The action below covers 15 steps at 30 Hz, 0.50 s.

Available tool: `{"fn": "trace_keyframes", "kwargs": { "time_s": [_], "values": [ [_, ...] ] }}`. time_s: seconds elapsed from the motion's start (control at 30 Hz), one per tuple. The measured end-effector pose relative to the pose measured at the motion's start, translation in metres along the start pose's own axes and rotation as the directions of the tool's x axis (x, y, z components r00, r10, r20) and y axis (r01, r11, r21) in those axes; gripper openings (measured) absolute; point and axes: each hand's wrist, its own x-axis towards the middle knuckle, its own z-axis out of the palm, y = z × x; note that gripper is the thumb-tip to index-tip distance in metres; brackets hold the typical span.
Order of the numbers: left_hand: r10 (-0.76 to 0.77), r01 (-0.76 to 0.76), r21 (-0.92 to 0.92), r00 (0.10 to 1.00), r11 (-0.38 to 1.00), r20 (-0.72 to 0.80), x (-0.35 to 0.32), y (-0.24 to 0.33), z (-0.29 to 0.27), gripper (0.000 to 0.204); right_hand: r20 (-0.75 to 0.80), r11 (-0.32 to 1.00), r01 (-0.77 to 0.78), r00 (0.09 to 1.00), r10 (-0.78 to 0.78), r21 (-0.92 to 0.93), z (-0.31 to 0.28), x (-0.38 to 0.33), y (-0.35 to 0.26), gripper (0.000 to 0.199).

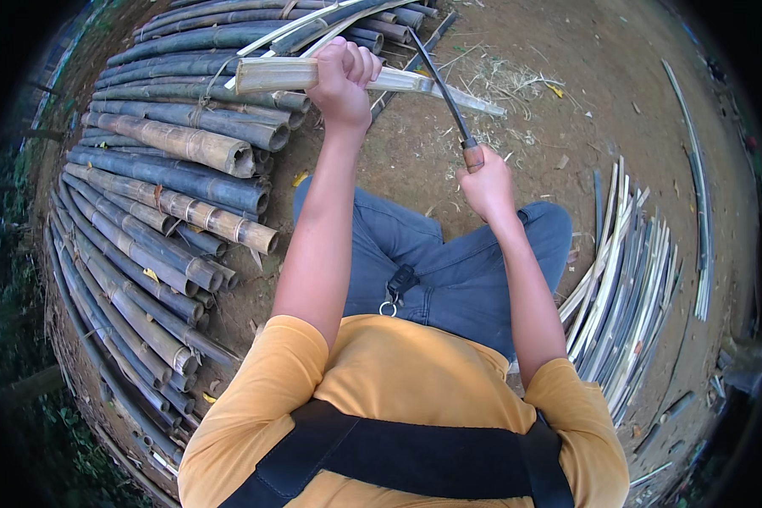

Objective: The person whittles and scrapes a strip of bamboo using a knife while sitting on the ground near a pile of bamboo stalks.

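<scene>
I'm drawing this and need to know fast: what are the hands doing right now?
Left hand: closed, holding a piece of split bamboo.
Right hand: closed, holding a knife.

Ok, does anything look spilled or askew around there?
Two small things: pale shavings lie loosely scattered on the ground ahead of the right hand, and a few pale strips slant across the strip pile instead of lining up. Nothing else clearly stands out.
</scene>
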Motion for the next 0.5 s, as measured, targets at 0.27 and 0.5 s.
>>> {"fn": "trace_keyframes", "kwargs": {
  "time_s": [0.27,0.5],
  "values": [
    [-0.024,0.024,-0.027,1.0,0.999,0.008,0.001,0.001,0.001,0.04,-0.079,0.999,-0.029,0.997,0.026,-0.043,0.009,0.039,0.042,0.018],
    [-0.034,0.036,-0.027,0.996,0.999,0.085,-0.001,0.001,-0.005,0.04,0.073,0.999,0.048,0.996,-0.048,-0.002,-0.01,0.006,-0.023,0.019]
  ]
}}
